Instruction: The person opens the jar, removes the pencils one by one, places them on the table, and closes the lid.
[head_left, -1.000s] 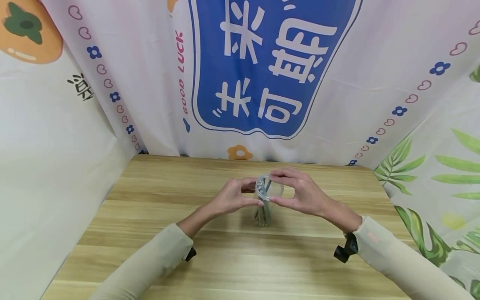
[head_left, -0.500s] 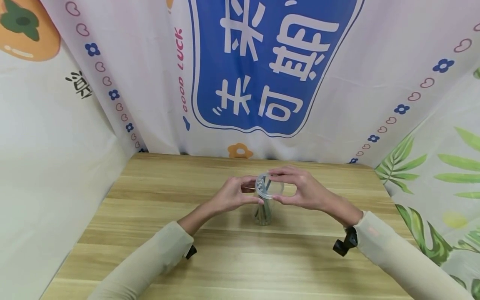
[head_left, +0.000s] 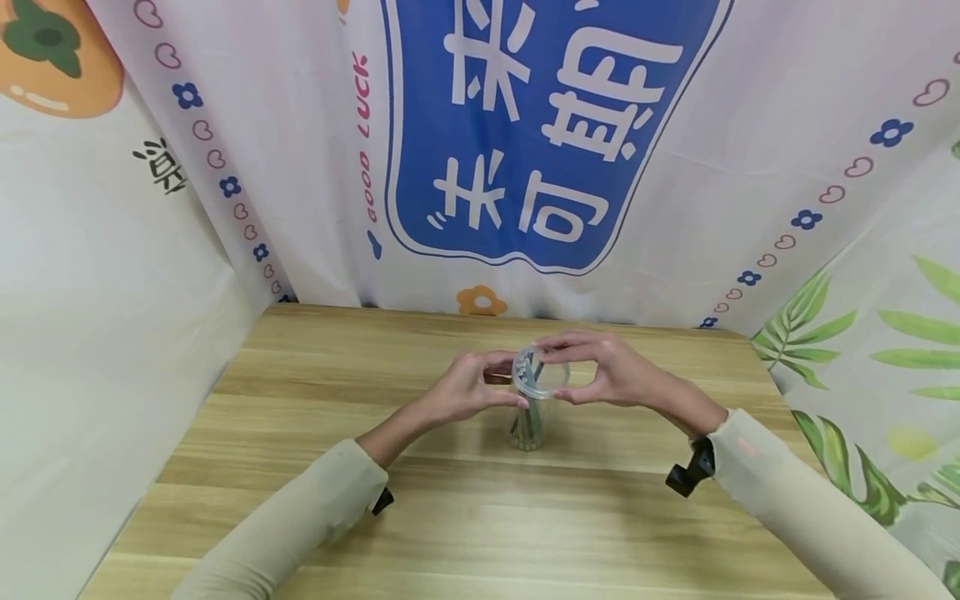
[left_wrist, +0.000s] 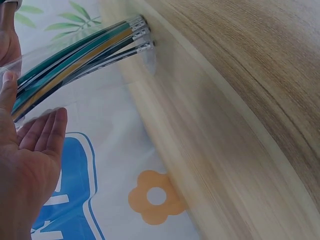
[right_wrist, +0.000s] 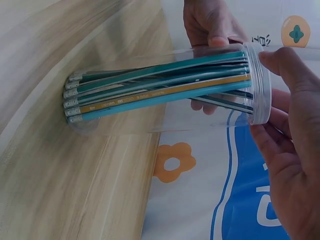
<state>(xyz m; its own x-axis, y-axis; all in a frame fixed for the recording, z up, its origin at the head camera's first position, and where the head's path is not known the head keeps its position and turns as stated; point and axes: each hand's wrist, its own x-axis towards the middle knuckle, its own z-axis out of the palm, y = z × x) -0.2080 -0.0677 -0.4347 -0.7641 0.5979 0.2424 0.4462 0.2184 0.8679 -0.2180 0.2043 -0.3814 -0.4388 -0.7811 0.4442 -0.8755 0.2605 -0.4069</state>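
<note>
Right hand (head_left: 609, 372) has slid its thumb a little rightward along the ridged lid (right_wrist: 260, 86) since a second ago, while the left hand (head_left: 463, 392) keeps its place on the clear container (right_wrist: 135, 123).
Container and long axis stand upright or very nearly so on the bench (head_left: 480, 521), lid end up and base down; the pencils (right_wrist: 150, 91) inside lean along its length, eraser ends at the base. It sits between the hands, which meet it near its top: the left hand is part-way open around the upper wall, thumb in front and fingers behind, gripping it from the left; the right hand, also part-way open, pinches the lid from the right between thumb and curved fingers, its palm apart from the lid.
</note>
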